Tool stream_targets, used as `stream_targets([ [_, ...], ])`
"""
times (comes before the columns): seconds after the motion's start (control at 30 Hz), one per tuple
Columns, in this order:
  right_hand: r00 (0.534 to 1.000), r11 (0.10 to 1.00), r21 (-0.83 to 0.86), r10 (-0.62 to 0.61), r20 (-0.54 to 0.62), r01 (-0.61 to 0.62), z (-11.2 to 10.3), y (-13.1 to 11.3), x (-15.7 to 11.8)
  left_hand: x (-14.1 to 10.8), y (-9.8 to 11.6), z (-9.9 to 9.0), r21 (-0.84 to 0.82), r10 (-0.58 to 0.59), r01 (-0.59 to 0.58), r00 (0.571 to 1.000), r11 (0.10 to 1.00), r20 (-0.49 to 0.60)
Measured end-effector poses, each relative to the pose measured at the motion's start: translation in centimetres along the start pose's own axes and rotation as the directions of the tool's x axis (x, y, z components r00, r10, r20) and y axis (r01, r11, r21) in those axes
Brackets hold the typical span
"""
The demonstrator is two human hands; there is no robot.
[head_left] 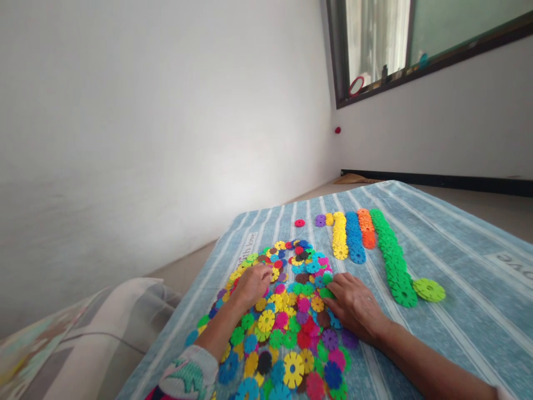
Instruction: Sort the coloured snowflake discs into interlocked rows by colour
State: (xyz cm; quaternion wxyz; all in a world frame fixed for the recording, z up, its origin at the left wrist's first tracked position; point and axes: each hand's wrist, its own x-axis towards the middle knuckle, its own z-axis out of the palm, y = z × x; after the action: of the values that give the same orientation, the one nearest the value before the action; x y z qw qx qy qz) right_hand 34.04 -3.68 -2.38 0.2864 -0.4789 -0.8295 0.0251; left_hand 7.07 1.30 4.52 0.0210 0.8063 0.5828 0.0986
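Observation:
A large spread of notched plastic snowflake discs (293, 369) in many colours lies on the striped cloth. My left hand (255, 283) is over the left part of the spread, its fingers curled together beside a yellow disc (275, 274). What its fingertips hold, if anything, is hidden. At the spread's right edge, my right hand (353, 303) has its fingers bent and pressed at a green disc (326, 293). Right of the hands lie overlapping rows sorted by colour: a yellow row (340, 236), a blue row (355, 236), an orange row (366, 225) and a long green row (393, 255).
A lime green disc (429, 290) touches the green row's near end. A purple disc (320, 220) and a lone red disc (300, 223) lie at the back. The blue striped cloth (466, 266) covers the surface. White wall (166, 122) stands left; grey and white bedding (108, 328) is below it.

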Motion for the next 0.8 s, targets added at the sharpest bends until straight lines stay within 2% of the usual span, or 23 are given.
stream_targets([
  [0.2, 1.000, 1.000, 0.006, 0.004, 0.014, -0.004, -0.1, 0.0, -0.2, -2.9, 0.3, 0.1, -0.032, -0.047, 0.048, 0.999, 0.998, 0.019],
  [0.33, 1.000, 1.000, 0.003, -0.001, 0.013, 0.001, -0.1, 0.1, -0.3, -3.9, 1.0, -0.1, -0.072, -0.081, 0.085, 0.995, 0.994, 0.050],
  [0.6, 0.999, 1.000, -0.010, -0.003, 0.044, 0.003, 0.0, 0.3, -0.3, -3.6, 2.0, -0.1, -0.026, -0.123, 0.127, 0.983, 0.992, 0.136],
  [0.8, 1.000, 1.000, -0.012, -0.024, 0.012, 0.024, 0.0, 0.4, -0.4, -3.4, 1.9, 0.1, -0.045, -0.129, 0.138, 0.978, 0.989, 0.164],
])
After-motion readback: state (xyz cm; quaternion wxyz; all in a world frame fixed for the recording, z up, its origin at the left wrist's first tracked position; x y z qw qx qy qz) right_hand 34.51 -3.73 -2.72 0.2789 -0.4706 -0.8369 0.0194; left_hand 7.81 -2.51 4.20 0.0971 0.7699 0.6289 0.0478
